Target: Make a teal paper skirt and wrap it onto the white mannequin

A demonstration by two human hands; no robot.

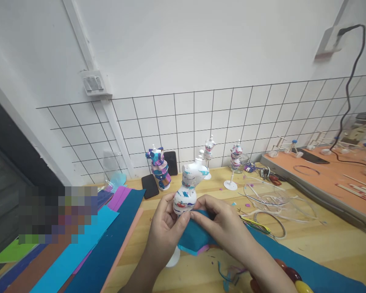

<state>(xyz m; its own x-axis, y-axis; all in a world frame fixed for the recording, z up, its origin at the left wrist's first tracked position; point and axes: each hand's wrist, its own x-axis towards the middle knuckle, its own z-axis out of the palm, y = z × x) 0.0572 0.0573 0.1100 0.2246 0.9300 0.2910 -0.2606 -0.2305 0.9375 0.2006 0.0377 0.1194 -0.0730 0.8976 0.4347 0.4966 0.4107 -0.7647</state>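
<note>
A small white dress form stands upright in front of me, its surface streaked with red, blue and teal. My left hand closes around its hips, the thumb pressed at the front. From the right, my right hand pinches a teal sheet piece against the form's lower part. That piece hangs down with light blue and purple edging. Part of the form's round white base shows below my left hand; the stem is mostly hidden.
Behind stand a decorated dress form, two more white ones and two phones. Coloured sheets lie left. On the right are clear cord coils, a yellow-handled tool, a teal strip and an orange-topped tray.
</note>
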